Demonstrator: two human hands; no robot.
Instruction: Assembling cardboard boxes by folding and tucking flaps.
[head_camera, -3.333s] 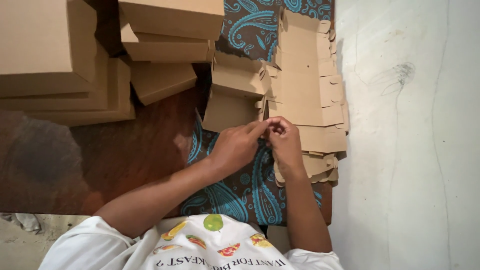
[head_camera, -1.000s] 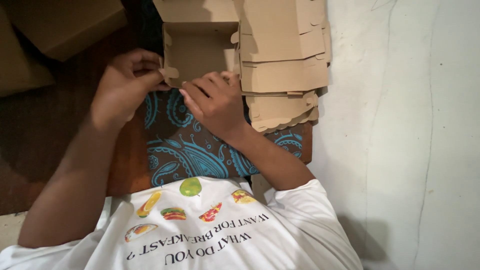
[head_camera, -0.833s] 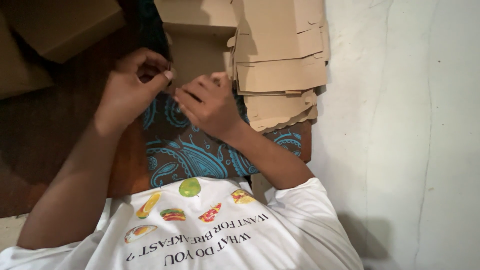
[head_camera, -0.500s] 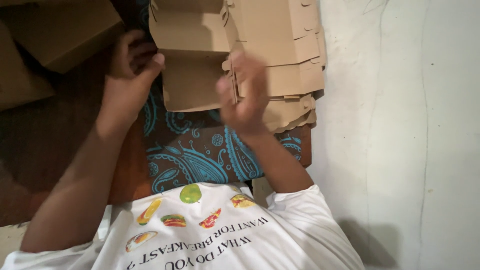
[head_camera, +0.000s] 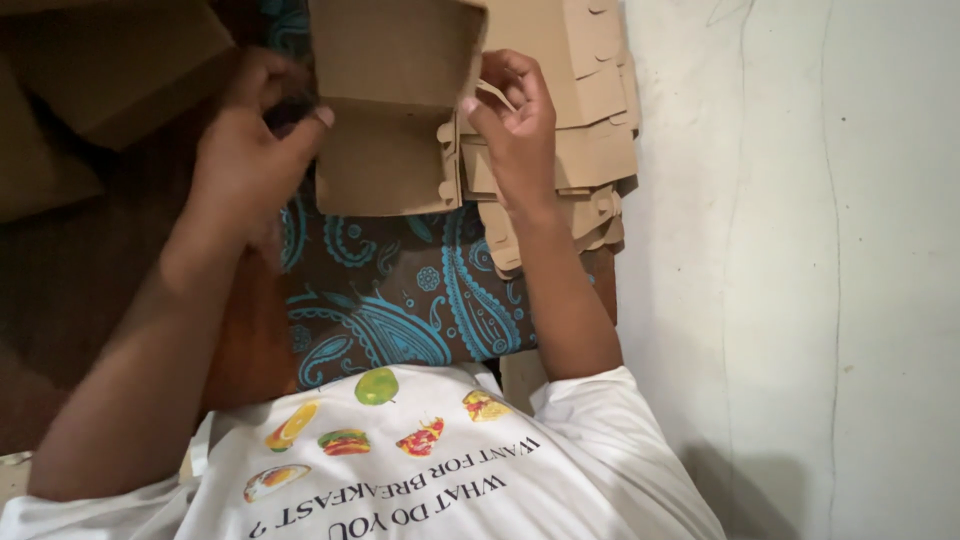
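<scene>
Left hand (head_camera: 250, 150), right hand (head_camera: 515, 125) gripping brown cardboard box (head_camera: 395, 110), flat stack (head_camera: 580, 130) beside

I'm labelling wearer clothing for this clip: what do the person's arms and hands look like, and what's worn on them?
Both arms are bare from the short white T-shirt sleeves down. The left hand and right hand wear no gloves; no rings, watch or bracelets are visible.

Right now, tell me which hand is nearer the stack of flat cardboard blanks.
Right. The right hand lies over the stack of flat cardboard blanks, gripping the box's right edge; the left hand holds the box's far side.
</scene>
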